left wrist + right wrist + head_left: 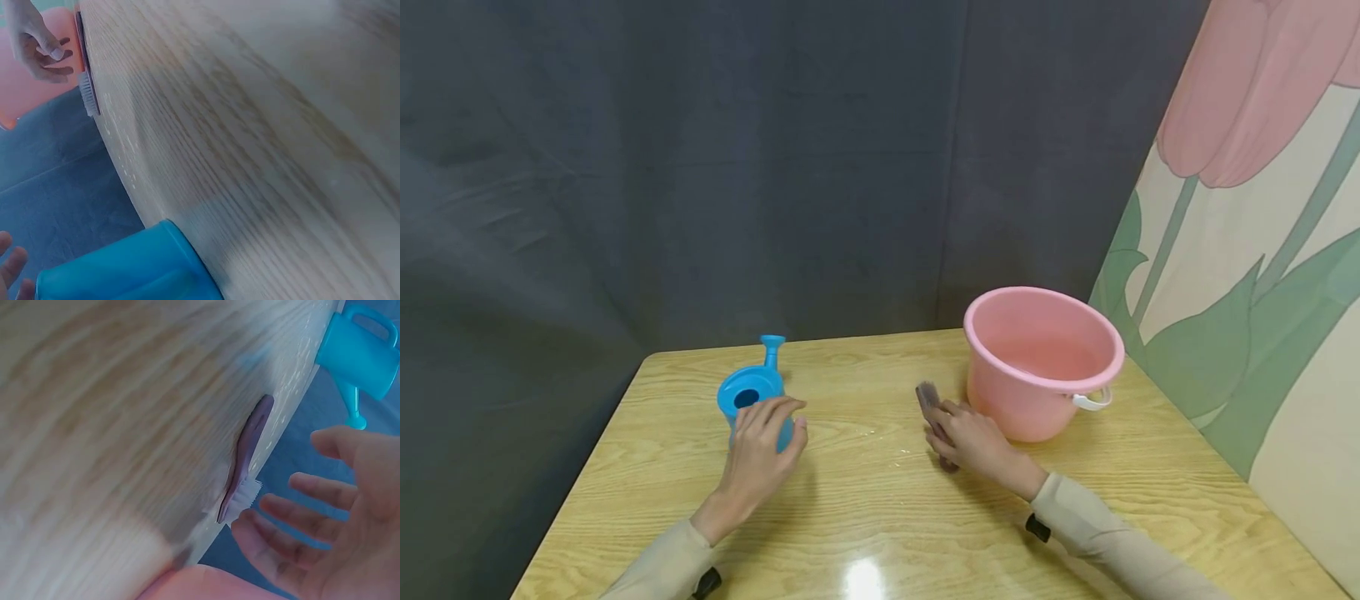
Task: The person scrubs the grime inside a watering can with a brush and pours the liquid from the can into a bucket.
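A blue watering can (750,384) stands upright on the table, its spout pointing to the back. My left hand (760,450) is right in front of it, fingers spread and loosely bent, partly covering the can's body. In the left wrist view, those fingers show beside the can's upper end. A purple scrub brush (249,447) lies on the table with its pale bristles up. Over it hovers my right hand (973,446), fingers loosely bent; in the right wrist view a gap shows between most fingers and the handle, with one fingertip overlapping the bristles.
Close to the right of the brush is a pink bucket (1000,400) with liquid inside and a white handle grip (1092,401). Water drops dot the wooden table (865,492). A dark curtain (820,167) hangs behind, and a wall with painted tulips (1262,250) borders the right side.
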A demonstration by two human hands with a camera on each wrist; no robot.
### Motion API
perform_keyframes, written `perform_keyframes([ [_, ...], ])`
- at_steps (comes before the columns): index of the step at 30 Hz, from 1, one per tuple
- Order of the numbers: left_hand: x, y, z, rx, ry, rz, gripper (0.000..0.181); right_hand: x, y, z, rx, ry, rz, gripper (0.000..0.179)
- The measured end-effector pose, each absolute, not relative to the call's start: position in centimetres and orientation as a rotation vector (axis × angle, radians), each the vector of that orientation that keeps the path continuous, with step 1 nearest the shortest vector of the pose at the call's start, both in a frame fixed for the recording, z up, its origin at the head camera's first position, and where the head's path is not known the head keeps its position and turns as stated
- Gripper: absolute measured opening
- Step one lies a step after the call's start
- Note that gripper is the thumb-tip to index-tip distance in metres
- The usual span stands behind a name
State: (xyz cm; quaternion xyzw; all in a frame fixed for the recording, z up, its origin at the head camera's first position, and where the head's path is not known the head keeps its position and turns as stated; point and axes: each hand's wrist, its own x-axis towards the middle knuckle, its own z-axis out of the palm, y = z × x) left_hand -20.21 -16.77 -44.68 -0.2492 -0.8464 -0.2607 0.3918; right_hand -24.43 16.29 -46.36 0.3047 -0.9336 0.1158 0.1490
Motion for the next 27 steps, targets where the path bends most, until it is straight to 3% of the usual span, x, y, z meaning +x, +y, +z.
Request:
perform_keyframes([
  [10,-20.0,-18.0,-45.0,-0.570,-2.123,-0.625,0.026,-24.4,16.5,-46.6,0.751,-2.794,0.213,0.023],
  [27,-19.6,-19.4,-45.2,-0.472,-2.123,-0.611,0.024,-23.9,16.7,-47.0,0.625,-2.864,0.211,0.033],
])
